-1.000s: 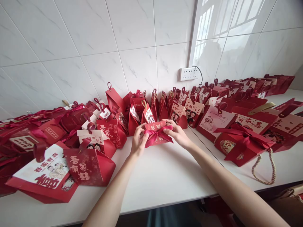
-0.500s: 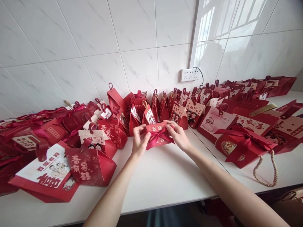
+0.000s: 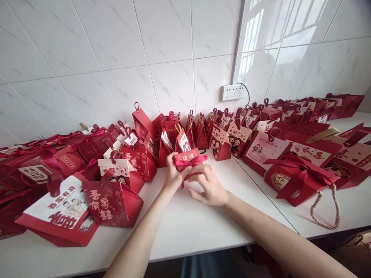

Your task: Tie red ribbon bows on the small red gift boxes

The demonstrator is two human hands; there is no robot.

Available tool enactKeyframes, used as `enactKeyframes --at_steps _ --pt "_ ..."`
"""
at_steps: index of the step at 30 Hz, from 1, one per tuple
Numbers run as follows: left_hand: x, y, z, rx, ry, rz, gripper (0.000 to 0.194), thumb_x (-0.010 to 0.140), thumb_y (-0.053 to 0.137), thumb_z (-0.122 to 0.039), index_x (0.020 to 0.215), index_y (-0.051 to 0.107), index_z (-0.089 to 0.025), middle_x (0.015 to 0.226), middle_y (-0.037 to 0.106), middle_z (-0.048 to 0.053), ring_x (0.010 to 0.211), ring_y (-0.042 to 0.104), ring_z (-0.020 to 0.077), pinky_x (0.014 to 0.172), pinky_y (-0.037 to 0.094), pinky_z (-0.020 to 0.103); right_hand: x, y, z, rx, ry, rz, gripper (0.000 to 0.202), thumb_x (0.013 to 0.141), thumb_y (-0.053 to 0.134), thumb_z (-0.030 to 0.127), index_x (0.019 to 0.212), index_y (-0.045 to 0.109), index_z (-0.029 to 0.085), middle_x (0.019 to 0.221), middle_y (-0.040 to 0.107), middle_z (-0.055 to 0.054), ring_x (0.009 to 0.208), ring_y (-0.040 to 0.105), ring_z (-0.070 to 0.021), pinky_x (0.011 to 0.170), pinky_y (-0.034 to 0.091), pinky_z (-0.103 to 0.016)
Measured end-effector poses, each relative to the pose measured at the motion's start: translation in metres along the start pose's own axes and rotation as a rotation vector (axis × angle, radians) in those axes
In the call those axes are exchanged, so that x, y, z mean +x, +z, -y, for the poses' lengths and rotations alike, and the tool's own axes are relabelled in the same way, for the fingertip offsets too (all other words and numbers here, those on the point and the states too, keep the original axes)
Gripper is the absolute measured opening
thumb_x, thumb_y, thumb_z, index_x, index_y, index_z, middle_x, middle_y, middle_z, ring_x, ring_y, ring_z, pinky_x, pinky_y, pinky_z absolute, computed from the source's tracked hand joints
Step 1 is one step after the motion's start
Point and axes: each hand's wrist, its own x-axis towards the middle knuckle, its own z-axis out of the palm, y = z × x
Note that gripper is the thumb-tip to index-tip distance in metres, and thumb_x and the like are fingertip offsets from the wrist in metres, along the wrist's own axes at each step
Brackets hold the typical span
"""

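A small red gift box [image 3: 188, 155] with pale Chinese lettering and a dark pink ribbon bow [image 3: 194, 161] is held up over the white table. My left hand [image 3: 176, 173] grips its left side, thumb across the front near the bow. Just below and right of the box is my right hand [image 3: 210, 187], its fingers bent and the thumb apart from them. Its fingertips are close to the ribbon; whether they touch it I cannot tell. Right behind the box stands a pointed red box [image 3: 183, 142] with a gold loop.
Red gift boxes crowd both sides and the back, among them a lettered box [image 3: 111, 202] at left and a ribboned box [image 3: 301, 179] with a rope handle [image 3: 336, 208] at right. A power strip [image 3: 232, 92] is on the tiled wall. The white table [image 3: 199, 231] ends near me.
My right hand has let go of the box's right side and dropped below it. The box has tilted and shifted slightly left in my left hand.
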Motion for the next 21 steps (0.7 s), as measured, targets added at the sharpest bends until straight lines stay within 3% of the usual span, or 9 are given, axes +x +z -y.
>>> enactKeyframes --at_steps 2,4,8,12,16,21 --pt "-0.0008 -0.0007 -0.0029 -0.028 0.0 0.033 0.068 0.062 0.072 -0.039 0.114 0.032 -0.024 0.11 0.053 0.006 0.098 0.057 0.0203 0.089 0.045 0.035 -0.001 0.005 0.004 -0.037 -0.078 0.126 0.02 0.087 0.055 0.028 0.104 0.054 0.017 0.104 0.057 -0.012 0.097 0.054 -0.0228 0.078 0.046 -0.037" --pt "-0.0017 -0.0016 -0.0051 -0.031 0.02 0.047 0.061 0.065 0.067 -0.039 0.113 0.033 -0.024 0.105 0.055 0.005 0.094 0.057 0.0191 0.087 0.045 0.034 -0.0017 0.0086 0.0038 -0.086 -0.097 0.17 0.02 0.09 0.051 0.022 0.109 0.055 0.016 0.106 0.058 -0.012 0.1 0.052 -0.0219 0.078 0.046 -0.034" --pt "-0.0024 -0.0025 -0.0065 -0.042 0.047 0.071 0.046 0.073 0.056 -0.041 0.111 0.039 -0.022 0.098 0.058 0.004 0.089 0.059 0.0188 0.082 0.047 0.034 -0.0015 0.009 0.0006 -0.184 -0.084 0.183 0.025 0.093 0.046 0.015 0.115 0.056 0.019 0.106 0.058 -0.011 0.102 0.051 -0.0207 0.081 0.044 -0.033" --pt "-0.0006 -0.0029 -0.0067 -0.097 0.035 0.054 0.037 0.077 0.052 -0.044 0.105 0.046 -0.021 0.101 0.06 0.005 0.093 0.059 0.02 0.083 0.048 0.034 0.0007 0.007 0.0002 -0.214 -0.038 0.141 0.017 0.093 0.048 0.018 0.104 0.061 0.017 0.102 0.058 -0.011 0.094 0.052 -0.0196 0.076 0.041 -0.032" --pt "-0.0005 -0.002 -0.0075 -0.057 -0.005 0.035 0.043 0.072 0.061 -0.038 0.108 0.044 -0.022 0.1 0.06 0.003 0.091 0.06 0.0189 0.082 0.048 0.033 -0.0004 0.0074 -0.0018 -0.201 -0.055 0.124 0.015 0.093 0.048 0.018 0.097 0.062 0.018 0.096 0.059 -0.008 0.083 0.051 -0.0175 0.072 0.037 -0.031" --pt "-0.002 0.0009 -0.0098 -0.023 0.018 0.031 0.054 0.065 0.068 -0.038 0.109 0.041 -0.022 0.107 0.057 0.006 0.095 0.059 0.0192 0.086 0.046 0.033 -0.0033 0.0074 -0.0048 -0.134 -0.037 0.174 0.018 0.095 0.042 0.016 0.105 0.058 0.018 0.099 0.063 -0.008 0.087 0.054 -0.0175 0.075 0.037 -0.032"
